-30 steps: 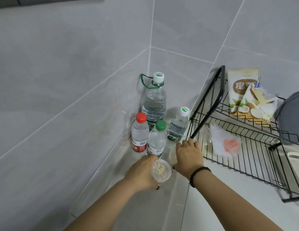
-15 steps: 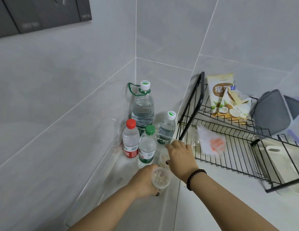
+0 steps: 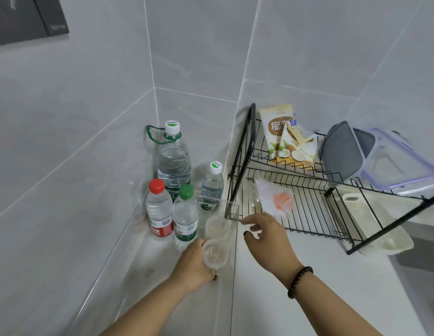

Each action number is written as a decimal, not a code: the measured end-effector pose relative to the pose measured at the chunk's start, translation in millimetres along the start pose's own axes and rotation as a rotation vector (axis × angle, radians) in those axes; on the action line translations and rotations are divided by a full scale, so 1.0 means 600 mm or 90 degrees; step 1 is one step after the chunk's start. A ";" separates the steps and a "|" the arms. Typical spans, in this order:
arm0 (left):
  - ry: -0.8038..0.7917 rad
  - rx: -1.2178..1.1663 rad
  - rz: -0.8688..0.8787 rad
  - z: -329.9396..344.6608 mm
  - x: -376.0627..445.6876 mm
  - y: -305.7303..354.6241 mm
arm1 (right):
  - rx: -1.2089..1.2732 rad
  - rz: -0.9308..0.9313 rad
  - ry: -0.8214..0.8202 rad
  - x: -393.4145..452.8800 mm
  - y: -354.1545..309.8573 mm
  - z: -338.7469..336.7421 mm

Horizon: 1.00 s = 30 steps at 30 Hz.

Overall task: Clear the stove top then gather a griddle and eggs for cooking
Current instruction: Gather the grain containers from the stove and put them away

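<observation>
Right, my left hand [image 3: 191, 264] has its fingers curled round a small clear plastic cup [image 3: 215, 253] with pale crumbly bits inside, just in front of the green-capped bottle [image 3: 185, 215], which I'll take as my landmark. A second small cup [image 3: 217, 226] stands immediately right of that bottle, touching or nearly touching the one I hold; I cannot tell which. My right hand [image 3: 264, 238] hovers further right of the bottle, fingers loosely bent and holding nothing, with the forefinger reaching toward the foot of the black wire rack [image 3: 308, 214]. I judge the cup to be light, thin-walled and a little slippery, liable to flex or tip if squeezed, so I would take it round the sides near the rim and keep it upright. Neither griddle, eggs nor stove shows here, so the gathering is not yet begun. As for writing: the red-capped bottle [image 3: 159, 212], left of my landmark, has a red label with small print too blurred to read; the large bottle [image 3: 173, 161] behind it and the small white-capped bottle [image 3: 212, 187] behind and right carry green cap marks I cannot make out. The coconut packet [image 3: 277, 132] on the rack's upper tier, far right and behind, shows the character 椰.
</observation>
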State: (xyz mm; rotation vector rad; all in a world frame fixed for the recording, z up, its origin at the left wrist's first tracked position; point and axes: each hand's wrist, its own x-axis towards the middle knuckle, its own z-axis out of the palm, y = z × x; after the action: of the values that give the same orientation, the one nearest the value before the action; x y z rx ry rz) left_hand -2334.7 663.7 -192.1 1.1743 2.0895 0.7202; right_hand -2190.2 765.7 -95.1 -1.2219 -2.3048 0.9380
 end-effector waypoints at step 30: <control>-0.148 -0.350 0.108 0.227 -0.308 0.483 | 0.268 0.235 0.212 -0.463 0.244 -0.380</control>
State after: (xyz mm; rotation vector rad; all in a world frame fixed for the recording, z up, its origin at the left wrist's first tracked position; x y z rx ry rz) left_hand -2003.9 653.9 -27.4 1.0624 1.4784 1.0933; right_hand -1815.2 681.9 -39.0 -1.4989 -1.5562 1.1631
